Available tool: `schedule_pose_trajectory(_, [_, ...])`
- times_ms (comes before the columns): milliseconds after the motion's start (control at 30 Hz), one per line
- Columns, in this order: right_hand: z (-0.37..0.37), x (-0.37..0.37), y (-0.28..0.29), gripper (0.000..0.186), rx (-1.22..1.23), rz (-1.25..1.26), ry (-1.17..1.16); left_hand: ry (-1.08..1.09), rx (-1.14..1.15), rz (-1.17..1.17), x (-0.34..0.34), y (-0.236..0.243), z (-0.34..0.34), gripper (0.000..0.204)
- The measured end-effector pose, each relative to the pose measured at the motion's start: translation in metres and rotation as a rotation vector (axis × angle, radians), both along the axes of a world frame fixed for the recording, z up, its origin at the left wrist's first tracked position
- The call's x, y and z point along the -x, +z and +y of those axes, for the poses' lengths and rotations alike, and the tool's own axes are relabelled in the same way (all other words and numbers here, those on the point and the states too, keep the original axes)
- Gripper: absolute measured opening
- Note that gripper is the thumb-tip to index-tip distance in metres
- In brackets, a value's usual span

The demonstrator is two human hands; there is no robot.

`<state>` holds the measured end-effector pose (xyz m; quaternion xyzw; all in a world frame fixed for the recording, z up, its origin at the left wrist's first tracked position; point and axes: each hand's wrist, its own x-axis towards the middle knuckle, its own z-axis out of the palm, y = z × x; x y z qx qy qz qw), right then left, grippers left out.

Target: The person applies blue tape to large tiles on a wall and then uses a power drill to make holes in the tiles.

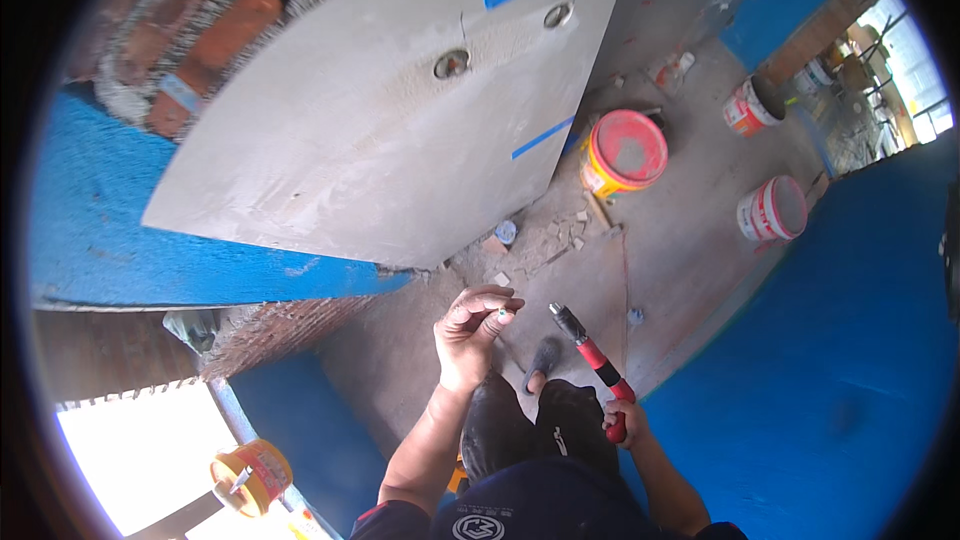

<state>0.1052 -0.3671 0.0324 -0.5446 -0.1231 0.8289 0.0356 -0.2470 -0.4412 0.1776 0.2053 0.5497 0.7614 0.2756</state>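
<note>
My left hand (465, 340) is raised in front of me, thumb and fingers pinched on a small pale piece with a bit of green (506, 314), too small to name. In my right hand (626, 422), lower and to the right, is the curved red grip of a slim red and black tool (598, 360), shaped like a tubular nail gun. Its metal tip points up and left toward my left hand, with a gap between them. Ahead stands a large pale grey panel (370, 150) with two round holes and strips of blue tape.
A yellow bucket with a red lid (627, 152) stands ahead on the dusty floor, with rubble (555, 240) near it. Two white and red buckets (752, 107) (773, 210) are farther right. A yellow bucket (252, 477) sits lower left by a bright opening. Blue walls (800, 370) flank me.
</note>
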Motion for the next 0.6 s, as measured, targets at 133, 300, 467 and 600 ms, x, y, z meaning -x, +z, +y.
schedule_pose_trajectory(133, [0.026, 0.009, 0.037, 0.012, -0.057, 0.138, 0.04, -0.006, -0.097, 0.013, -0.004, 0.04, 0.003, 0.015])
schedule_pose_trajectory(300, [0.036, 0.018, 0.057, 0.014, -0.144, 0.226, 0.073, -0.006, -0.163, 0.003, -0.016, 0.067, -0.003, 0.015])
schedule_pose_trajectory(467, [0.03, 0.031, 0.084, 0.014, -0.203, 0.308, 0.083, 0.004, -0.208, 0.037, -0.028, 0.079, -0.016, 0.015])
schedule_pose_trajectory(600, [0.033, 0.034, 0.103, 0.018, -0.186, 0.388, 0.107, 0.021, -0.22, -0.023, -0.039, 0.085, -0.021, 0.015])
